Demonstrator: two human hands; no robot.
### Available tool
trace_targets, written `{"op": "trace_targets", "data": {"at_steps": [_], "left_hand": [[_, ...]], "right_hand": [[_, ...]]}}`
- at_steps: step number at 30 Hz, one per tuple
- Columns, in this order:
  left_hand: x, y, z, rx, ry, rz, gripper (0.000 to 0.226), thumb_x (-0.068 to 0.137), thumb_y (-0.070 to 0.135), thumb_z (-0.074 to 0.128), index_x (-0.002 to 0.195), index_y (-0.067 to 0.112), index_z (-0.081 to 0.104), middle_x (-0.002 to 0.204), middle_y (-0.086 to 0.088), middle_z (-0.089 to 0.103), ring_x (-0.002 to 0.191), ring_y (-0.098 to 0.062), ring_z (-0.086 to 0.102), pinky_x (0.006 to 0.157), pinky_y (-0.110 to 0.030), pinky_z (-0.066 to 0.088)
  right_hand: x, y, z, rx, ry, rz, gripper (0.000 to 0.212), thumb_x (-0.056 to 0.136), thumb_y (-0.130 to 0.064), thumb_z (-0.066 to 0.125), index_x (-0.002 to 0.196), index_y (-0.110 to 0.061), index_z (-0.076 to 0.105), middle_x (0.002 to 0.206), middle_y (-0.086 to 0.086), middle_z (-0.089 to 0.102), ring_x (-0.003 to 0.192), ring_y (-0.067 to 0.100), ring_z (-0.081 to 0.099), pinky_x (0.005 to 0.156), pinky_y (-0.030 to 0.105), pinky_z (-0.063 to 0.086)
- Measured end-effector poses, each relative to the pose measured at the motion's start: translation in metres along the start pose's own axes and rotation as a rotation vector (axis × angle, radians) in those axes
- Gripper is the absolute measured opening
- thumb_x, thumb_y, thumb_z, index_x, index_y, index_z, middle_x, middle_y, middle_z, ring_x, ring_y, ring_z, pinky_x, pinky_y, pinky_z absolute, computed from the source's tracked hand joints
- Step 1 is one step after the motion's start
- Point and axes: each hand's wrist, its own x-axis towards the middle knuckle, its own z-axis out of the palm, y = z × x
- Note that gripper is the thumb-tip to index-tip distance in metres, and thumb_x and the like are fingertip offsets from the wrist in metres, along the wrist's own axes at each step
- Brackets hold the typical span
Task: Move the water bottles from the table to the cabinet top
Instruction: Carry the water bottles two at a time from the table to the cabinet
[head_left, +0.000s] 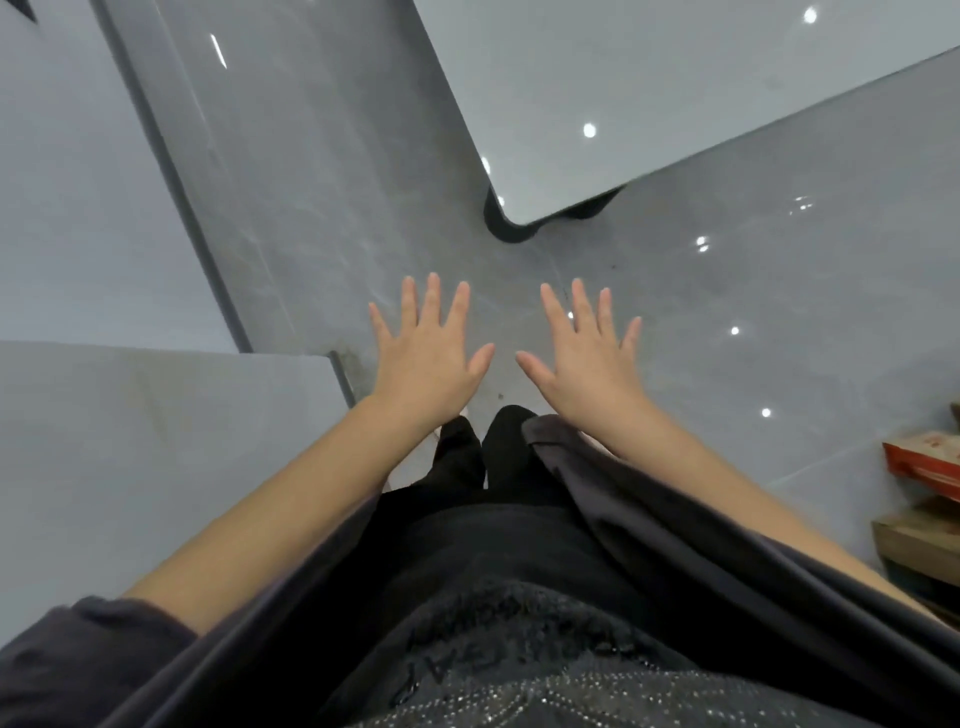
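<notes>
Both hands are stretched out palm-down over the grey floor (311, 171), the left hand (428, 358) and right hand (587, 364) side by side, fingers (431, 301) spread wide and holding nothing. The desk (649, 93) corner sits ahead, bare where visible. No bottle shows, so its direction can't be told.

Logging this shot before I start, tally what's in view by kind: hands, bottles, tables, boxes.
Hands: 2, left and right, both open and empty
Water bottles: 0 in view
Tables: 1
Boxes: 2, red and brown
Total: 5
</notes>
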Motion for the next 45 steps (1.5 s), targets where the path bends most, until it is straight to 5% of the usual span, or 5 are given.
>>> {"op": "trace_targets", "data": {"at_steps": [25,45], "left_hand": [[0.267,-0.120,-0.208,0.074,-0.022,0.085,0.073,0.097,0.058,0.026,0.155,0.021,-0.001,0.163,-0.011,-0.004,0.149,-0.031,-0.009,0.114,-0.062,-0.002],[0.507,-0.191,-0.407,0.317,-0.084,0.572,0.072,0.098,0.056,0.029,0.154,0.018,0.006,0.162,-0.012,0.001,0.149,-0.033,-0.005,0.114,-0.061,-0.001]], "right_hand": [[0.312,-0.132,-0.181,0.041,-0.026,0.066,0.074,0.098,-0.056,0.032,0.155,-0.027,-0.005,0.163,0.009,-0.013,0.149,0.037,-0.012,0.115,0.063,-0.001],[0.475,-0.237,-0.295,0.410,0.078,0.544,0.074,0.099,-0.054,0.035,0.155,-0.028,-0.006,0.164,0.007,-0.013,0.149,0.035,-0.014,0.116,0.061,-0.001]]}}
